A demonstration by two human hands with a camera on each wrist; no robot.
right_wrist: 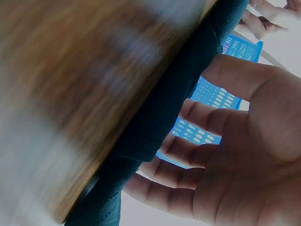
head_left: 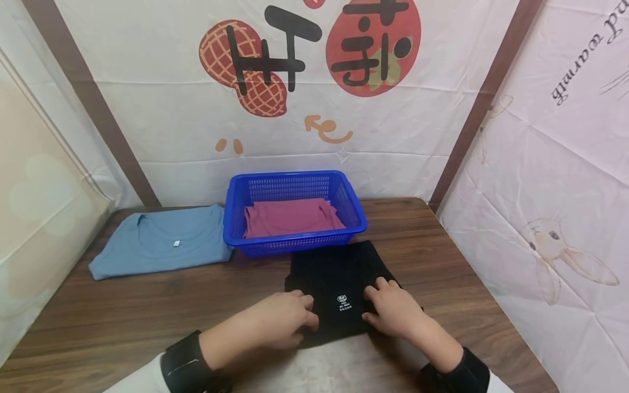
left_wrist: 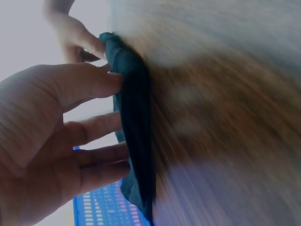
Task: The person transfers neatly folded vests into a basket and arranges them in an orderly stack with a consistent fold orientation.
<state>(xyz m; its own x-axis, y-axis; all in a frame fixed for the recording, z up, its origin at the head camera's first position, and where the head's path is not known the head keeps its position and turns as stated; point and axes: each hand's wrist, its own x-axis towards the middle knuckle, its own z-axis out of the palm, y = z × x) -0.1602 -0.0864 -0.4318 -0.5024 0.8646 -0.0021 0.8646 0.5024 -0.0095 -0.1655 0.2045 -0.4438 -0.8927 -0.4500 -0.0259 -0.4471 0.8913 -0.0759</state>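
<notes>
A folded black shirt [head_left: 339,273] with a small white print lies flat on the table in front of the basket. My left hand [head_left: 287,316] touches its left side, fingertips and thumb resting on the cloth. On the opposite side, my right hand [head_left: 393,308] rests its fingertips on the shirt. Both wrist views show the fingers spread and loosely bent, with the thumb apart from them, against the dark cloth [left_wrist: 134,108]. The shirt's thick folded edge [right_wrist: 160,108] runs along the fingertips in the right wrist view.
Behind the shirt stands a blue plastic basket [head_left: 290,242] with a folded pink shirt [head_left: 295,215] inside. A folded blue-grey shirt [head_left: 172,243] lies left of the basket on the wooden table [head_left: 196,295]. Printed cloth curtains [head_left: 295,136] hang behind the table and at both sides.
</notes>
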